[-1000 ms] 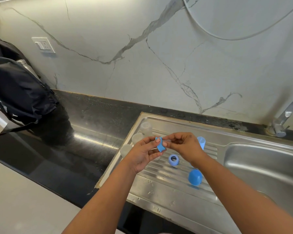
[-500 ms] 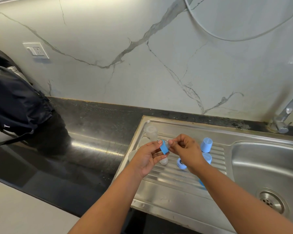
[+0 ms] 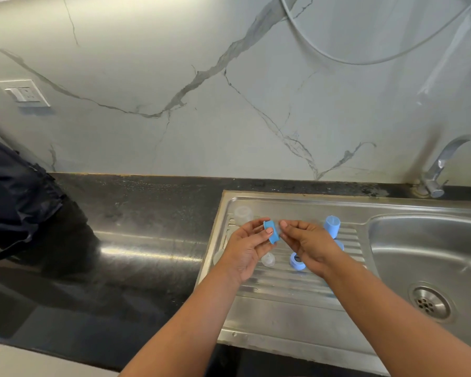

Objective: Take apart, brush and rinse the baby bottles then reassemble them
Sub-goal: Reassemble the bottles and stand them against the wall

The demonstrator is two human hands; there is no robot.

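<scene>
My left hand (image 3: 245, 248) pinches a blue screw ring (image 3: 272, 232) above the ribbed drainboard (image 3: 283, 281). My right hand (image 3: 307, 244) is right beside the ring, its fingertips curled at a clear teat on the ring that is hard to make out. On the drainboard lie another blue ring (image 3: 297, 261), a clear teat (image 3: 268, 259), an upright blue cap (image 3: 331, 226) and a second blue piece (image 3: 339, 244) partly behind my right hand. A clear bottle (image 3: 242, 214) stands at the back left of the drainboard.
The sink basin (image 3: 424, 254) with its drain (image 3: 430, 302) lies to the right, the tap (image 3: 443, 164) behind it. A black backpack (image 3: 14, 197) sits on the dark counter (image 3: 133, 240) at the left. A wall socket (image 3: 25, 93) is on the marble wall.
The camera has swung right, bringing the basin and drain into view. Both hands stay together on the blue ring, which has turned a little in my left fingers.
</scene>
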